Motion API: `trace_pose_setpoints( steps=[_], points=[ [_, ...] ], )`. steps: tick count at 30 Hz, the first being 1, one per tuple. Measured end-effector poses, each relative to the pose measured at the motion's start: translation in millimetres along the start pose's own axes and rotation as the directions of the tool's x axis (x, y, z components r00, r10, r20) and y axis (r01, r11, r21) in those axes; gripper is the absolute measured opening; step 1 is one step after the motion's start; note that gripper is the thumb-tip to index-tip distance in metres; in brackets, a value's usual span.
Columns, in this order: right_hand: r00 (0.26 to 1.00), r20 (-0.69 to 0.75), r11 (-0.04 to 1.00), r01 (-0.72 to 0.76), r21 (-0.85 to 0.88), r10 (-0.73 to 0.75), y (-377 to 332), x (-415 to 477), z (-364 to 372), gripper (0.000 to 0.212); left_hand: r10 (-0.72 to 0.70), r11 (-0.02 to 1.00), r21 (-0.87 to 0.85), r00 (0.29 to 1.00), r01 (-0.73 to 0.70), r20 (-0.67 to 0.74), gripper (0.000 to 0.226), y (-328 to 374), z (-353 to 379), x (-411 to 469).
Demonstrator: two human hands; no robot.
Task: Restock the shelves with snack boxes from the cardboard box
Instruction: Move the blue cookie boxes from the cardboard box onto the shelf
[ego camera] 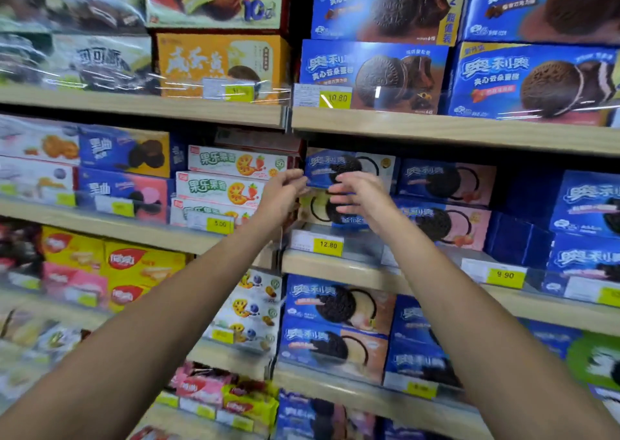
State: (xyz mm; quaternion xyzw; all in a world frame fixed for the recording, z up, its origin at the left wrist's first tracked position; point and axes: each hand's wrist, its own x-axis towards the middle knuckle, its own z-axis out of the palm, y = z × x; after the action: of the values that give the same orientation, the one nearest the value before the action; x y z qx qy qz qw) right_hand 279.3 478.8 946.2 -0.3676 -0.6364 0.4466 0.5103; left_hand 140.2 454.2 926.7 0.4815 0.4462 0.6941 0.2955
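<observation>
Left forearm [161, 312] and right forearm [476, 312], both bare, enter from the bottom corners and meet at the middle shelf [335, 267]. Left hand [283, 189]: thumb and fingertips together on the left end of the blue Oreo box [352, 164], pinching its edge. Right hand [357, 194]: over the box's lower front, fingers [337, 193] bent and slightly apart. Motion blur there, so can't tell whether they grip or just touch. The box lies on top of a second Oreo box [317, 210], front face out, close under the shelf above. 12.80 price tag [328, 245] on the shelf rail right below that stack. Just left of the stack: three stacked fruit biscuit boxes [231, 188] with green lettering. Just right: pink-and-blue Oreo boxes [446, 201], two high.
</observation>
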Motion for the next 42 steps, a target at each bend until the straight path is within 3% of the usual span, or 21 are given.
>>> trace_pose_setpoints(
  steps=[3,7,12,17,21,24,27,30,33,38,40,42],
  points=[
    [0.992,0.129,1.0,-0.005,0.019,0.003,3.6,-35.1,38.3,0.017,-0.014,0.998,-0.063,1.0,0.012,-0.027,0.02,-0.6,-38.5,-41.0],
    [0.959,0.279,0.999,-0.053,-0.004,0.052,26.6,-78.3,87.9,0.007,-0.088,0.995,0.031,0.992,0.091,-0.091,0.019,-28.5,-91.6,-93.3],
    [0.866,0.435,0.968,-0.198,-0.154,0.246,94.5,-136.6,151.0,0.015,-0.256,0.948,0.141,0.946,0.286,-0.198,0.019,-92.2,-169.4,-170.5],
    [0.74,0.482,0.883,-0.385,-0.267,0.469,179.6,-191.6,193.3,0.015,-0.458,0.815,0.274,0.857,0.511,-0.237,0.014,-173.8,-238.6,-256.1],
    [0.617,0.486,0.785,-0.513,-0.348,0.619,267.6,-243.3,220.6,0.01,-0.606,0.659,0.336,0.74,0.673,-0.294,0.008,-249.4,-282.4,-332.7],
    [0.507,0.456,0.681,-0.587,-0.438,0.731,335.5,-286.6,232.5,0.014,-0.7,0.505,0.406,0.636,0.762,-0.324,0.015,-307.9,-312.3,-388.3],
    [0.372,0.396,0.54,-0.658,-0.525,0.839,408.2,-336.6,243.0,0.019,-0.818,0.338,0.37,0.465,0.865,-0.34,0.021,-360.9,-331.6,-448.3],
    [0.217,0.275,0.341,-0.739,-0.581,0.937,477.2,-389.8,245.5,0.021,-0.869,0.199,0.303,0.311,0.932,-0.384,0.006,-402.3,-335.5,-500.6],
    [0.074,0.171,0.161,-0.799,-0.58,0.982,550.8,-442.1,250.7,0.009,-0.894,0.12,0.22,0.201,0.968,-0.399,0.037,-461.4,-338.0,-551.3],
    [0.016,0.028,0.029,-0.813,-0.581,0.999,647.0,-510.3,248.5,0.012,-0.897,0.098,0.253,0.196,0.962,-0.397,0.025,-543.7,-335.0,-618.4],
    [0.029,-0.025,0.009,-0.803,-0.596,0.999,680.4,-535.8,245.0,0.014,-0.903,0.046,0.429,0.222,0.902,-0.369,0.057,-573.9,-336.2,-640.9],
    [0.023,-0.108,-0.049,-0.782,-0.621,0.994,726.4,-566.2,238.7,0.035,-0.919,-0.04,0.517,0.172,0.855,-0.355,0.073,-610.3,-340.7,-662.1]
  ],
)
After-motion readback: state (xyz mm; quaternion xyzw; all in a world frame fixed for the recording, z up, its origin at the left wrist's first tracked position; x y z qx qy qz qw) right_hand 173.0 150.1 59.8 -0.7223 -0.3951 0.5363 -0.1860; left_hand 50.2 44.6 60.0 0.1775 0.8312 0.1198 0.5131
